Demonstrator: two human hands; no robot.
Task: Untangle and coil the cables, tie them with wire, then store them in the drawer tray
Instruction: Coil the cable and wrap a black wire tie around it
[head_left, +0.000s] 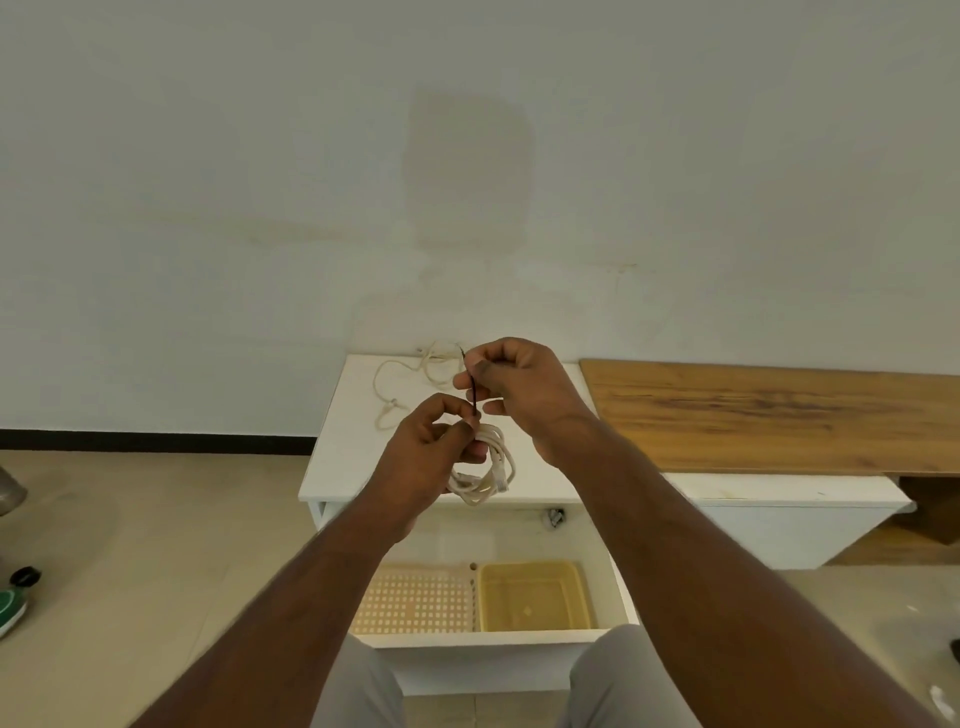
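Meanwhile both hands pinch a black tie wire (471, 387): left hand (434, 447) also gripping the coiled white cable (485, 470), right hand (514, 389) above, over the white cabinet top (343, 441).

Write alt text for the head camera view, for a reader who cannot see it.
Two hands hold a coiled white cable above a white cabinet: the left hand grips the coil while the right hand pinches a thin dark wire. Another white cable lies loose on the cabinet top, and the open drawer below holds two trays.
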